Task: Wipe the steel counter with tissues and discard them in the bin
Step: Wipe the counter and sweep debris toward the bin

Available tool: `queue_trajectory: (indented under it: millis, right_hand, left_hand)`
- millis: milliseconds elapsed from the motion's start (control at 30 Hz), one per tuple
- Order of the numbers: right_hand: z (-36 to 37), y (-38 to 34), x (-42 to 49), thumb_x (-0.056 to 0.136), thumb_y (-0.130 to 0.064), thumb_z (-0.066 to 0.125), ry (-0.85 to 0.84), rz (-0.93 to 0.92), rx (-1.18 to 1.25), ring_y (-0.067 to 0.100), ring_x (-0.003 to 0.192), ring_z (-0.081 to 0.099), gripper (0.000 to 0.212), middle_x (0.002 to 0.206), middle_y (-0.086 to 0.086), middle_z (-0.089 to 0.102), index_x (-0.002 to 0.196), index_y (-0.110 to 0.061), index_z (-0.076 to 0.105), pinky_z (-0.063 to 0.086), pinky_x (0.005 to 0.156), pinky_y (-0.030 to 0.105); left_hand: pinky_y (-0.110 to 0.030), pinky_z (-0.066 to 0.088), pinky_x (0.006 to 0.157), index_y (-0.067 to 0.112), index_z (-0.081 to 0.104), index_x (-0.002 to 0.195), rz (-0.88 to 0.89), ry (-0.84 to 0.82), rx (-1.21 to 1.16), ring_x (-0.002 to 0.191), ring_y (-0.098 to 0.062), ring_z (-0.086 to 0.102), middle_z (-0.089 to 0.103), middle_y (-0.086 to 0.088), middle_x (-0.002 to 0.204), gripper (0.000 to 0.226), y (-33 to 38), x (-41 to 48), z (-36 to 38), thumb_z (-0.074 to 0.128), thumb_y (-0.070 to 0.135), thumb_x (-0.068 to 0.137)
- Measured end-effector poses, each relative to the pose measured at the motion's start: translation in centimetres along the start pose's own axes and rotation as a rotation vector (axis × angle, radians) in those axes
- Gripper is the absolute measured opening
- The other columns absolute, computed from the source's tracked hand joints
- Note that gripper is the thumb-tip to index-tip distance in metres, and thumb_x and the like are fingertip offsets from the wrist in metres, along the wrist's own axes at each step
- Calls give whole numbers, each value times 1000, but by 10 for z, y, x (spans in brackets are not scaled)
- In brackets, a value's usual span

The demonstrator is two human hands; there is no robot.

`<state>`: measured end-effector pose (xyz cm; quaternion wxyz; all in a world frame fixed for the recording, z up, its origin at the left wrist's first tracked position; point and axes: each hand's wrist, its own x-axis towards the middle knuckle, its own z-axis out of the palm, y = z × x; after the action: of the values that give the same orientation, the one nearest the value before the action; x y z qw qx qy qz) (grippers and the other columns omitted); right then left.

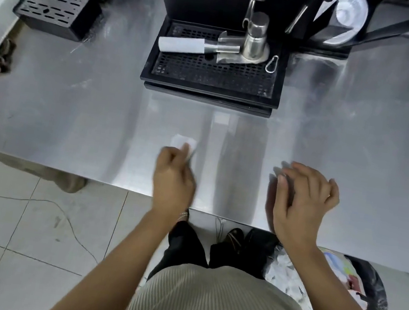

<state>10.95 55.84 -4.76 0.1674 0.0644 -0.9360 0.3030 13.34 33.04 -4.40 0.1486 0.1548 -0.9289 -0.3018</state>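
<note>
Evidently the wiping step is in hand: a small white tissue (182, 142) is pinched in the curled fingers of the left hand (174, 177) and pressed to the steel counter (84, 114) near its front edge. The right hand (301, 197) is held loosely spread, nothing gripped. Sweeping strokes are called for next, then a drop into the bin (374, 294) below right. Farther back, the sweep is blocked by a black drip tray (210, 75) loaded with coffee tools.
</note>
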Motion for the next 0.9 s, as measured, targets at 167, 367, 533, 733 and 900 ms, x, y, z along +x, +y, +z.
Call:
queue_trajectory:
  millis: [167, 367, 533, 733, 900]
  right_hand:
    - [-3, 1, 2, 98, -21, 50, -43, -2, 56, 23, 116, 54, 20, 118, -1, 64, 104, -15, 68, 28, 107, 50]
    - [-33, -3, 14, 92, 3, 59, 91, 92, 340, 18, 93, 63, 14, 104, 4, 64, 103, -2, 67, 50, 86, 22]
    - [-39, 3, 32, 88, -16, 71, 53, 334, 548, 21, 53, 59, 3, 74, 4, 67, 88, -15, 68, 49, 58, 26]
    - [-34, 7, 37, 91, -48, 61, -56, 350, 495, 35, 53, 48, 58, 51, 13, 52, 60, 0, 55, 43, 60, 35]
    - [-39, 12, 37, 93, -66, 35, -128, 308, 212, 18, 70, 51, 66, 59, 7, 59, 63, -11, 57, 43, 74, 33]
  left_hand:
    - [-12, 43, 81, 5, 65, 118, 98, -221, -165, 82, -18, 56, 53, -6, 94, 40, 46, -12, 18, 50, -9, 84]
    - [-2, 30, 77, 5, 63, 121, -295, 109, 17, 82, -13, 46, 50, -9, 99, 34, -19, 12, -42, 50, -3, 90]
    - [-16, 33, 68, 6, 63, 121, -101, -38, 97, 68, -15, 45, 54, -15, 93, 40, -5, -20, -23, 54, -3, 84]
    - [-22, 49, 78, 10, 63, 122, 68, -310, -187, 73, -13, 56, 51, -2, 94, 40, 74, -34, 30, 48, -1, 87]
    - [-1, 36, 77, 5, 66, 116, -47, -55, -146, 76, 3, 48, 51, -6, 92, 36, 42, -17, -5, 55, -9, 84]
